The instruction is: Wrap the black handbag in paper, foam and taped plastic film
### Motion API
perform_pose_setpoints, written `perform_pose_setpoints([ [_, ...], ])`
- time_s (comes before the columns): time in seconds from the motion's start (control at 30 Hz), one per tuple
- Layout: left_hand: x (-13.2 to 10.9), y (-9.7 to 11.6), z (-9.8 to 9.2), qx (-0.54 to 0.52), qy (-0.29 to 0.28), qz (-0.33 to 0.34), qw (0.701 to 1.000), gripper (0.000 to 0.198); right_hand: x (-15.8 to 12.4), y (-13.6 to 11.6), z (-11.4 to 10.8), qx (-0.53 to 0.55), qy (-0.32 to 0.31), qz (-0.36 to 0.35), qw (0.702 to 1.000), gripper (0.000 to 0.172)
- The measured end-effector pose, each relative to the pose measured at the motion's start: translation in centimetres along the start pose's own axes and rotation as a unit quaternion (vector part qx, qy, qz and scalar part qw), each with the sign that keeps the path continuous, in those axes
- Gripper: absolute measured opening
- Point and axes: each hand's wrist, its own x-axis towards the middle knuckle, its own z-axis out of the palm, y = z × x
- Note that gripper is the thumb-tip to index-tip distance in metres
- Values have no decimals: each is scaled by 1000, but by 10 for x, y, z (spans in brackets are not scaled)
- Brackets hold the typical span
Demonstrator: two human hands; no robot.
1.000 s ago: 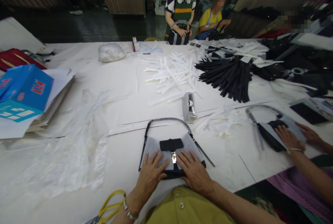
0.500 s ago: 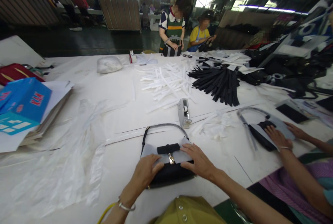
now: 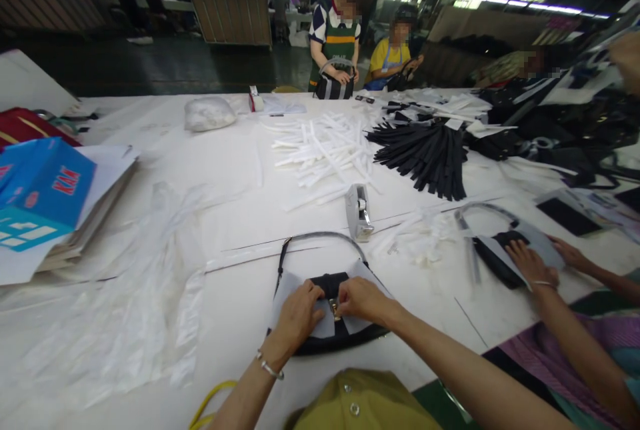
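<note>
A black handbag (image 3: 327, 345) lies flat on the white table before me, its strap (image 3: 320, 237) arching away from me. Greyish translucent sheeting (image 3: 287, 290) covers much of its front, around a dark flap (image 3: 330, 283) and a gold-toned clasp (image 3: 335, 311). My left hand (image 3: 299, 315) is on the bag left of the clasp, fingers bent and thumb drawn in. On the other side my right hand (image 3: 364, 299) is closed, its fingertips pinched at the flap beside the clasp. What exactly the fingertips grip is partly hidden.
A tape dispenser (image 3: 359, 212) stands beyond the bag. White strips (image 3: 320, 150) and black straps (image 3: 425, 157) lie farther back. Clear plastic (image 3: 130, 310) and a blue box (image 3: 50, 183) are at left. At right, a co-worker's hands (image 3: 533, 263) rest on a similar bag (image 3: 495, 263).
My hands have moved from the bag's two sides inward to the clasp, and their fingers have closed. The sheeting now spreads lower over the bag's front.
</note>
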Motion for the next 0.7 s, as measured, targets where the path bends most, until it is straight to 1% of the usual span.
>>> perform_pose_setpoints([
  [0.07, -4, 0, 7, -1, 6, -6, 1000, 25, -3, 1, 10, -18, 5, 0, 1000, 19],
  [0.13, -4, -2, 12, -7, 18, -6, 1000, 25, -5, 0, 16, -37, 22, -14, 999, 18],
  [0.23, -4, -7, 15, -18, 36, 5, 999, 23, -6, -4, 23, -67, 32, -65, 995, 13],
  [0.33, -4, -11, 18, -22, 42, 14, 999, 20, -4, -7, 27, -102, 19, -111, 988, 16],
  [0.47, -5, -13, 21, -21, 43, 12, 999, 20, 2, -5, 26, -148, -2, -174, 974, 18],
  [0.6, -3, -11, 18, -19, 43, 8, 999, 20, 9, 3, 18, -181, -30, -272, 945, 19],
  [0.7, -3, -11, 18, -20, 43, 25, 999, 22, 11, 7, 11, -212, -40, -318, 923, 16],
])
